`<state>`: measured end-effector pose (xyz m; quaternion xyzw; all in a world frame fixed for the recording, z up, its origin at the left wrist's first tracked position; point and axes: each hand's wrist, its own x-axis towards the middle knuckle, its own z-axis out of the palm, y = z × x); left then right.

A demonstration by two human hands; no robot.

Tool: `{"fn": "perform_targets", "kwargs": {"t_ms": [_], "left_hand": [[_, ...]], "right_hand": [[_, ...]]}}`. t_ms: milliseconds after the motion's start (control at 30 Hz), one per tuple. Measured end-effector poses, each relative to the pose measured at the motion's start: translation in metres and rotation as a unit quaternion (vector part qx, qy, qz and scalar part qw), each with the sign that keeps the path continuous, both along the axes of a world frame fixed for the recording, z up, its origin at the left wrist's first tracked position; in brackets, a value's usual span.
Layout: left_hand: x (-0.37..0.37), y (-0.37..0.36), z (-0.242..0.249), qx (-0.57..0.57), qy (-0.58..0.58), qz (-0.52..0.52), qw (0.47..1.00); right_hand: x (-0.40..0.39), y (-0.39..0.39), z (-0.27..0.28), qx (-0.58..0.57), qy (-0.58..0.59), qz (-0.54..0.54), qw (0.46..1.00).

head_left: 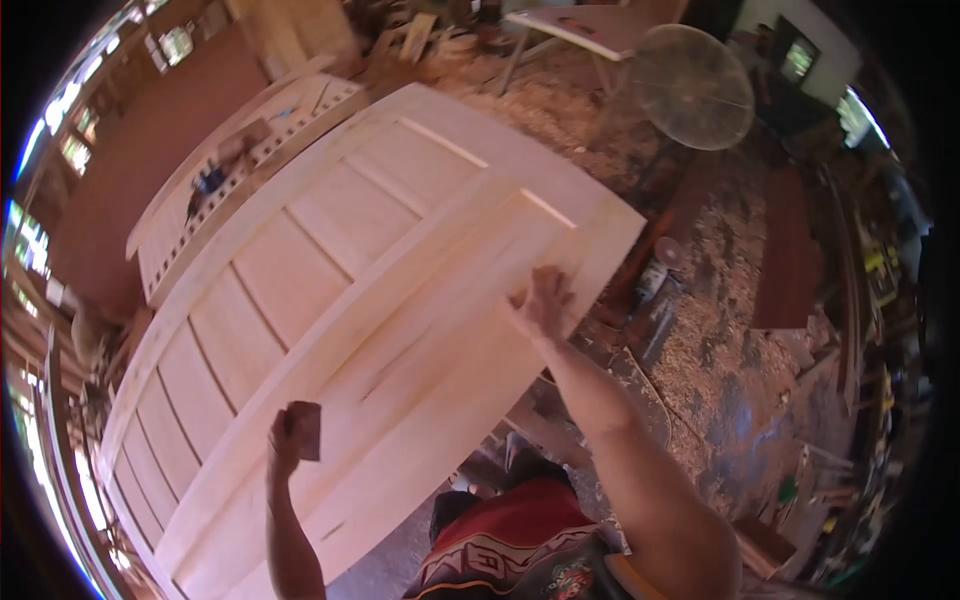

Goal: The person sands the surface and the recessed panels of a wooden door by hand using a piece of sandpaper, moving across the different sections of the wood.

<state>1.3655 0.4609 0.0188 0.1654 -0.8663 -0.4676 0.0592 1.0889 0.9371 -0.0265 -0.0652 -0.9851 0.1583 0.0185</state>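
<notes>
Fingers (283, 432) of left hand (285, 445) clamped on a dark sanding block (305, 430), block pressed flat on the pale wooden door (370, 290) near its lower stile. Right hand (545, 300) lies open on the door's right edge, fingers spread, gripping nothing. Door lies tilted across the view, panels facing up; can't tell what carries it. Second slatted door panel (250, 150) behind it. Sawdust-covered floor (720, 330) to the right, round fan (692, 85) beyond
</notes>
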Motion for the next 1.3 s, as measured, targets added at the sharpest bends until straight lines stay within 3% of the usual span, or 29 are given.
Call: {"fn": "perform_targets", "kwargs": {"t_ms": [100, 133, 167, 200, 267, 333, 367, 400, 467, 533, 567, 600, 633, 667, 733, 767, 833, 867, 900, 933, 967, 1067, 1100, 1133, 1200, 1267, 1300], "left_hand": [[-0.036, 0.083, -0.003, -0.045, 0.015, -0.082, 0.996], [-0.048, 0.114, 0.005, -0.032, 0.009, -0.098, 0.995], [-0.059, 0.145, 0.009, 0.005, 0.037, -0.078, 0.996], [-0.066, 0.169, 0.011, 0.042, 0.06, -0.054, 0.996], [-0.077, 0.213, -0.004, 0.156, 0.081, -0.002, 0.984], [-0.085, 0.261, -0.022, 0.18, 0.076, -0.107, 0.975], [-0.087, 0.295, -0.032, 0.066, 0.102, -0.079, 0.989], [-0.089, 0.332, -0.037, -0.051, 0.12, -0.039, 0.991], [-0.104, 0.389, -0.024, -0.147, 0.225, -0.034, 0.963], [-0.096, 0.493, 0.018, 0.014, 0.287, -0.103, 0.952], [-0.084, 0.535, 0.01, -0.058, 0.207, -0.284, 0.935], [-0.071, 0.576, 0.0, -0.108, 0.132, -0.459, 0.872], [-0.063, 0.643, 0.076, 0.045, 0.132, -0.587, 0.798], [-0.053, 0.69, 0.104, 0.04, 0.14, -0.665, 0.733], [-0.038, 0.745, 0.16, 0.266, 0.139, -0.719, 0.627], [-0.04, 0.752, 0.15, 0.221, 0.149, -0.7, 0.663], [-0.056, 0.747, 0.117, 0.126, 0.173, -0.651, 0.728], [-0.075, 0.734, 0.115, -0.017, 0.106, -0.629, 0.77], [-0.087, 0.698, 0.067, -0.19, 0.16, -0.517, 0.819], [-0.118, 0.66, 0.037, -0.23, 0.227, -0.471, 0.821], [-0.141, 0.634, 0.035, -0.221, 0.273, -0.416, 0.839], [-0.144, 0.656, 0.046, -0.22, 0.287, -0.276, 0.891], [-0.118, 0.681, 0.056, -0.071, 0.233, -0.36, 0.9], [-0.099, 0.708, 0.066, 0.062, 0.328, -0.424, 0.842], [-0.098, 0.701, 0.088, -0.057, 0.391, -0.446, 0.803], [-0.14, 0.63, 0.048, -0.133, 0.348, -0.336, 0.865], [-0.157, 0.601, 0.036, -0.222, 0.287, -0.192, 0.912]], "right_hand": [[0.002, 0.014, -0.008, -0.011, -0.052, 0.104, 0.993], [0.008, 0.008, -0.033, -0.108, 0.038, 0.08, 0.99], [0.003, 0.013, -0.002, -0.159, -0.12, 0.199, 0.959], [0.028, 0.008, -0.013, -0.338, -0.088, 0.178, 0.92], [0.083, 0.003, 0.009, -0.41, -0.15, 0.301, 0.848], [0.143, -0.016, -0.019, -0.671, -0.163, 0.195, 0.696], [0.15, 0.009, 0.017, -0.616, -0.255, 0.218, 0.713], [0.157, 0.015, 0.009, -0.657, -0.155, 0.201, 0.71], [0.15, 0.064, 0.006, -0.567, -0.135, 0.146, 0.799], [0.146, 0.122, 0.032, -0.47, -0.109, 0.182, 0.857], [0.143, 0.138, 0.029, -0.423, -0.132, 0.236, 0.865], [0.143, 0.143, 0.025, -0.376, -0.156, 0.287, 0.867], [0.144, 0.145, 0.019, -0.325, -0.182, 0.337, 0.865], [0.142, 0.157, 0.023, -0.271, -0.206, 0.386, 0.857], [0.146, 0.186, 0.033, -0.226, -0.136, 0.527, 0.808], [0.141, 0.177, -0.035, -0.158, -0.051, 0.557, 0.814], [0.131, 0.203, -0.029, -0.176, -0.079, 0.529, 0.826], [0.124, 0.216, -0.02, -0.185, -0.091, 0.516, 0.831], [0.119, 0.226, -0.014, -0.198, -0.101, 0.492, 0.842], [0.108, 0.235, -0.005, -0.221, -0.098, 0.446, 0.862], [0.096, 0.235, 0.0, -0.248, -0.087, 0.392, 0.881], [0.055, 0.226, 0.022, -0.309, -0.017, 0.245, 0.919], [0.041, 0.22, 0.028, -0.329, 0.009, 0.205, 0.922], [0.031, 0.211, 0.039, -0.347, 0.027, 0.176, 0.921], [0.022, 0.193, 0.068, -0.409, 0.021, 0.16, 0.898], [0.025, 0.198, 0.086, -0.413, 0.011, 0.134, 0.901], [0.02, 0.201, 0.089, -0.365, 0.028, 0.121, 0.923]]}}
